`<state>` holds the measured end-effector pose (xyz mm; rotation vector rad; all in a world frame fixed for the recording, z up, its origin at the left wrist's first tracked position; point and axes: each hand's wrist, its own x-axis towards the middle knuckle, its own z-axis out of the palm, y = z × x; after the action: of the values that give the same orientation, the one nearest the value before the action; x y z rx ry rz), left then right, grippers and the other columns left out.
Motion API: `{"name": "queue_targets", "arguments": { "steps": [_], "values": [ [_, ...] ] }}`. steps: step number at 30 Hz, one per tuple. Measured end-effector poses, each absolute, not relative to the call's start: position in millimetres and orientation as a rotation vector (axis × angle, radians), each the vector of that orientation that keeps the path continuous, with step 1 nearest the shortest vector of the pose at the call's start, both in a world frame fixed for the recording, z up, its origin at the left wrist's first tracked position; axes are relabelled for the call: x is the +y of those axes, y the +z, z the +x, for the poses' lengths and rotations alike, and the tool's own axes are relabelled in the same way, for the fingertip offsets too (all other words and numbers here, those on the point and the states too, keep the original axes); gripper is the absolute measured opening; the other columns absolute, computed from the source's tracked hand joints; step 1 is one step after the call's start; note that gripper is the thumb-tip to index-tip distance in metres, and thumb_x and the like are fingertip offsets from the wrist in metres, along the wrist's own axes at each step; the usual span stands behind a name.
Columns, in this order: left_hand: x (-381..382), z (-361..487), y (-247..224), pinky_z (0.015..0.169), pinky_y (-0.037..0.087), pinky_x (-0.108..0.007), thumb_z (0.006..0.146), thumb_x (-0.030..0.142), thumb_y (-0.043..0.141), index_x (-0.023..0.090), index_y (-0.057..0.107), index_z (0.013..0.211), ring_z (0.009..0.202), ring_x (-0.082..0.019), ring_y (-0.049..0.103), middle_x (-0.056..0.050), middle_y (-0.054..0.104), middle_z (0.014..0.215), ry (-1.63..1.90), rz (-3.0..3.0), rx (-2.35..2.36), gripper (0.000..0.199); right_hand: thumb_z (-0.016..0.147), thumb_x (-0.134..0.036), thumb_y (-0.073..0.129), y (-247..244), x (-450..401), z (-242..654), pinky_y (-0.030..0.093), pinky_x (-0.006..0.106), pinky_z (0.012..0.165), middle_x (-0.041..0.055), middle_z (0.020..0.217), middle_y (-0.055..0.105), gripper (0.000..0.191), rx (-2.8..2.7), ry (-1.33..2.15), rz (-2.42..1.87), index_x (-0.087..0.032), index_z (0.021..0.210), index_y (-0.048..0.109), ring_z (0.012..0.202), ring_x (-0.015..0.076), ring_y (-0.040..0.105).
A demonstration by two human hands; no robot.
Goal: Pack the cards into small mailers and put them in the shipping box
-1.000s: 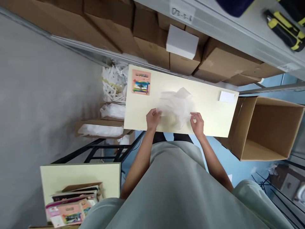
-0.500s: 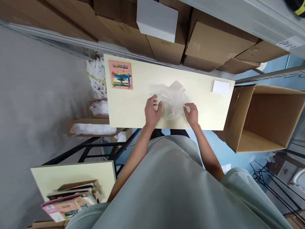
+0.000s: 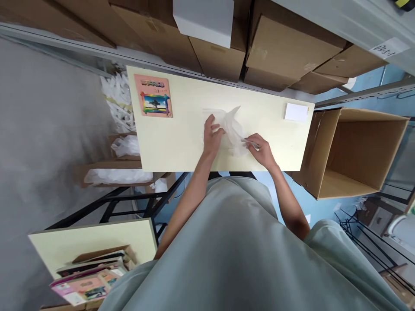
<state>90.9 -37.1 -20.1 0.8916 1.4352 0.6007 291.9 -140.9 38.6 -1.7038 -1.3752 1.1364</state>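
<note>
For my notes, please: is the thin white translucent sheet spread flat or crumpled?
Crumpled: the thin white translucent sheet bunches into uneven folds between the left hand and the right hand.

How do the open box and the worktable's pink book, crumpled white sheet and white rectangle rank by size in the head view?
Open box
Pink book and crumpled white sheet (partly hidden): too alike to rank
White rectangle

Brown cartons (image 3: 295,47) crowd a metal shelf (image 3: 350,23) while 2 cream tabletops (image 3: 175,147) stand near a gray wall (image 3: 48,129).
</note>
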Motion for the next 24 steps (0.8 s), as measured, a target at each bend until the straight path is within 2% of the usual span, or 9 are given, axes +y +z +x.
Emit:
{"name": "queue_targets", "arguments": {
  "steps": [1, 3, 5, 7, 11, 15, 17, 20, 24],
  "values": [
    [-35, 89, -20, 0.110, 0.057, -0.043, 0.091, 0.034, 0.073, 0.034, 0.064, 0.150, 0.143, -0.031, 0.064, -0.008, 0.066, 0.157, 0.617, 0.944, 1.354, 0.060, 0.105, -0.029, 0.060, 43, -141, 295, 0.062, 0.039, 0.090, 0.0068, 0.107, 0.073, 0.027, -1.369, 1.160, -1.688, -0.026, 0.116, 0.084, 0.102, 0.0217, 0.071],
    [-29, 87, -16, 0.112, 0.056, -0.045, 0.090, 0.038, 0.072, 0.032, 0.068, 0.147, 0.140, -0.033, 0.065, -0.008, 0.073, 0.147, 0.576, 0.981, 1.160, 0.058, 0.103, -0.029, 0.061, 52, -140, 304, 0.062, 0.039, 0.090, 0.0063, 0.106, 0.072, 0.025, -1.352, 1.190, -1.671, -0.025, 0.112, 0.085, 0.100, 0.0209, 0.071],
    [-24, 86, -8, 0.105, 0.058, -0.044, 0.086, 0.041, 0.075, 0.026, 0.077, 0.131, 0.122, -0.032, 0.073, -0.008, 0.080, 0.123, 0.499, 0.958, 1.012, 0.048, 0.101, -0.031, 0.065, 61, -137, 314, 0.062, 0.039, 0.090, 0.0060, 0.106, 0.074, 0.022, -1.326, 1.200, -1.677, -0.025, 0.109, 0.085, 0.099, 0.0211, 0.072],
    [-22, 87, 1, 0.095, 0.060, -0.041, 0.082, 0.044, 0.080, 0.022, 0.081, 0.108, 0.104, -0.028, 0.075, -0.006, 0.080, 0.103, 0.469, 0.932, 0.977, 0.034, 0.098, -0.036, 0.071, 66, -134, 325, 0.062, 0.040, 0.090, 0.0059, 0.108, 0.076, 0.022, -1.250, 1.184, -1.720, -0.025, 0.111, 0.084, 0.100, 0.0222, 0.072],
    [-30, 89, 10, 0.075, 0.055, -0.032, 0.084, 0.056, 0.084, 0.021, 0.073, 0.085, 0.079, -0.019, 0.065, -0.002, 0.069, 0.082, 0.597, 0.930, 1.176, 0.036, 0.094, -0.053, 0.080, 53, -130, 336, 0.065, 0.042, 0.091, 0.0058, 0.109, 0.078, 0.036, -0.903, 1.074, -1.872, -0.025, 0.117, 0.079, 0.101, 0.0235, 0.073],
    [-42, 81, 5, 0.056, 0.039, -0.028, 0.091, 0.066, 0.077, 0.024, 0.063, 0.076, 0.060, -0.015, 0.046, 0.004, 0.045, 0.062, 0.680, 1.046, 1.397, 0.047, 0.098, -0.072, 0.069, 21, -128, 333, 0.066, 0.040, 0.079, 0.0069, 0.102, 0.075, 0.049, -0.675, 0.945, -1.960, -0.024, 0.107, 0.073, 0.090, 0.0220, 0.073],
    [-48, 72, 1, 0.056, 0.034, -0.029, 0.096, 0.065, 0.073, 0.024, 0.064, 0.075, 0.058, -0.015, 0.040, 0.004, 0.040, 0.059, 0.671, 1.166, 1.450, 0.046, 0.101, -0.076, 0.063, 11, -125, 332, 0.065, 0.038, 0.074, 0.0068, 0.100, 0.074, 0.053, -0.693, 0.881, -1.989, -0.024, 0.110, 0.072, 0.087, 0.0218, 0.073],
    [-56, 59, -3, 0.061, 0.034, -0.030, 0.100, 0.058, 0.070, 0.023, 0.067, 0.077, 0.062, -0.015, 0.043, 0.004, 0.040, 0.059, 0.631, 1.343, 1.498, 0.042, 0.105, -0.075, 0.059, 5, -117, 330, 0.063, 0.035, 0.073, 0.0049, 0.090, 0.072, 0.054, -0.794, 0.845, -2.021, -0.024, 0.113, 0.072, 0.084, 0.0211, 0.072],
    [-63, 54, -8, 0.066, 0.039, -0.029, 0.103, 0.048, 0.069, 0.023, 0.060, 0.074, 0.068, -0.016, 0.050, 0.003, 0.048, 0.066, 0.642, 1.309, 1.529, 0.039, 0.103, -0.081, 0.059, 7, -114, 322, 0.061, 0.034, 0.069, 0.0041, 0.085, 0.074, 0.061, -0.783, 0.959, -2.019, -0.023, 0.113, 0.072, 0.075, 0.0197, 0.070]
  ]
}}
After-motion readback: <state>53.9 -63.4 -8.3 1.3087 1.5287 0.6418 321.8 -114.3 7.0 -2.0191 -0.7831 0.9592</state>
